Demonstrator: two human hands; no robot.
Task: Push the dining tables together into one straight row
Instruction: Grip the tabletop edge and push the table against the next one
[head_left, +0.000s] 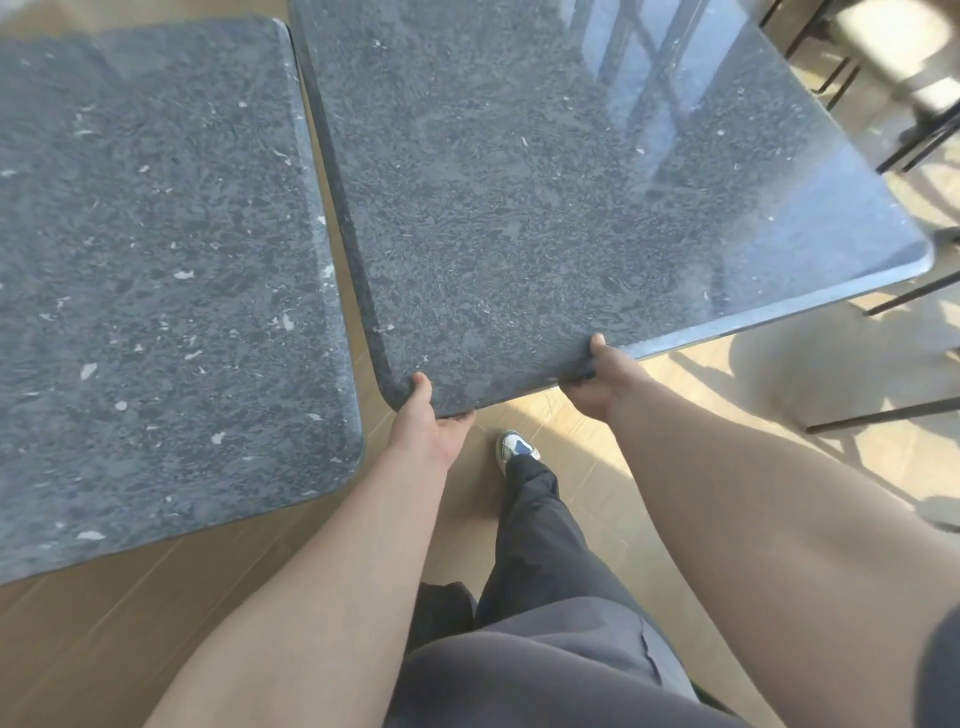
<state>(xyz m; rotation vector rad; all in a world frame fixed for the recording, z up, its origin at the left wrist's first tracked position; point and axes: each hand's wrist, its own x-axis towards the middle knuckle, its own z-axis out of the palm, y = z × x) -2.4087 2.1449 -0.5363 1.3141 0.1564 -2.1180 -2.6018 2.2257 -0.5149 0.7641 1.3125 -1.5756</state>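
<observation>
Here, you grip the near edge of the right table (545, 208) with both hands, a hold that seems meant to slide it toward the left table (156, 286). Your left hand (428, 415) clamps the rounded corner nearest that table, thumb on top, fingers curled beneath. Your right hand (597, 379) pinches the same edge farther from it, thumb up, fingers hidden under the slab. A narrow wedge of floor (332, 218) separates the tables; their near edges are not level.
</observation>
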